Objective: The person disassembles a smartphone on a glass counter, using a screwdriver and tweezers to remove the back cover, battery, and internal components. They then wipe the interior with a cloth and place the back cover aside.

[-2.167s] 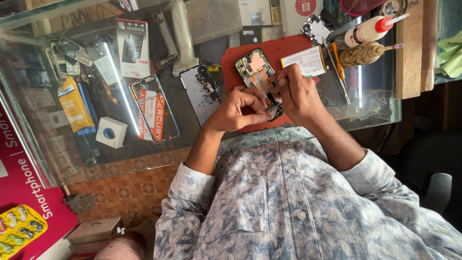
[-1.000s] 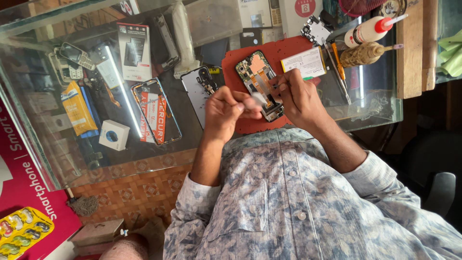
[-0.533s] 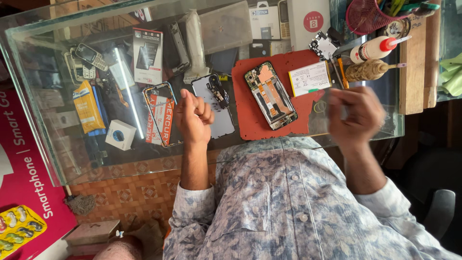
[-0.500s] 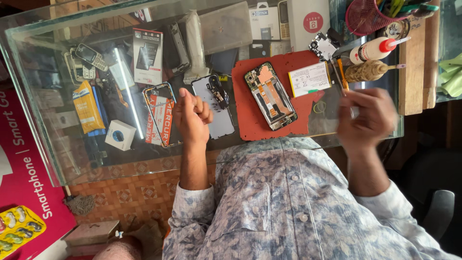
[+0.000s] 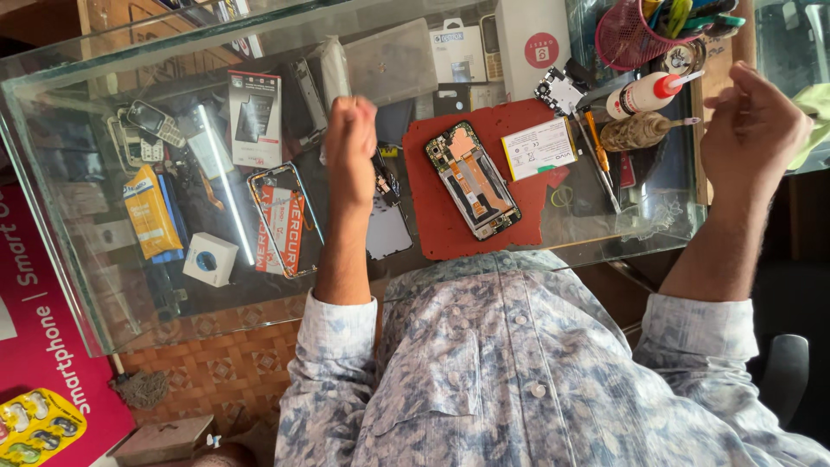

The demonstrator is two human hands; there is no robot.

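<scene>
From the head view, I saw the opened phone (image 5: 472, 180) lying face-down with its back off, circuit boards and a copper-coloured shield exposed, on the red work mat (image 5: 432, 227) atop the glass counter (image 5: 86, 285). Neither hand touched it. The left hand (image 5: 348, 130) hovered over the counter just left of the mat, fingers curled tight into a fist (whether anything sat inside it, I could not tell). Just below that forearm lay a grey back cover (image 5: 386, 232), and a little strip of dark parts (image 5: 383, 175) sat beside the wrist. The right hand (image 5: 754, 130) was raised well off to the right, beyond the counter's edge, fingers drawn loosely together with the thumb against them; I could not make out anything pinched there. On the mat beside the phone rested a white battery (image 5: 539, 149). Further right I noted a white glue bottle with a red cap (image 5: 644, 93), a brown brush-like tool (image 5: 638, 131), a screwdriver (image 5: 598, 156) and a pink mesh pen holder (image 5: 627, 35). Under the glass sat boxed accessories, among them a small white cube box (image 5: 209, 259).
</scene>
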